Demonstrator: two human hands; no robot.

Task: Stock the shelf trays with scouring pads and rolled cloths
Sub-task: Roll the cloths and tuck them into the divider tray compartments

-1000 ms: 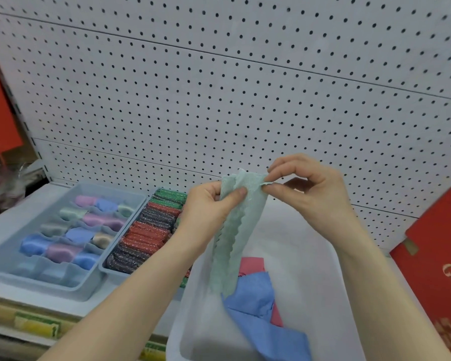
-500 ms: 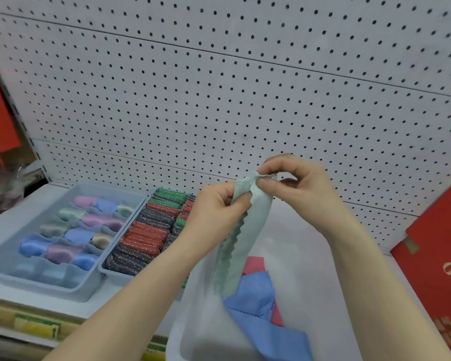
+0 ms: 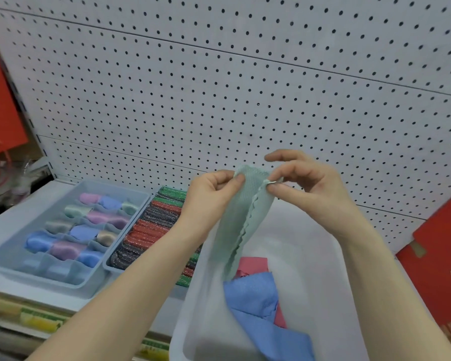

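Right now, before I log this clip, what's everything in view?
pegboard: one, white, back wall.
divided tray: one, grey-blue, lower left.
rolled cloths: about a dozen, pastel, in the divided tray.
second tray: one, grey-blue, beside the divided tray.
scouring pads: many, red, green and dark, in the second tray.
bin: one, white, front centre.
blue cloth: one, loose in the bin.
pink cloth: one, under the blue cloth.
red panels: two, far left and right.
green cloth: one, pale, hanging over the bin.
left hand: pinches the green cloth's top.
right hand: pinches it too.
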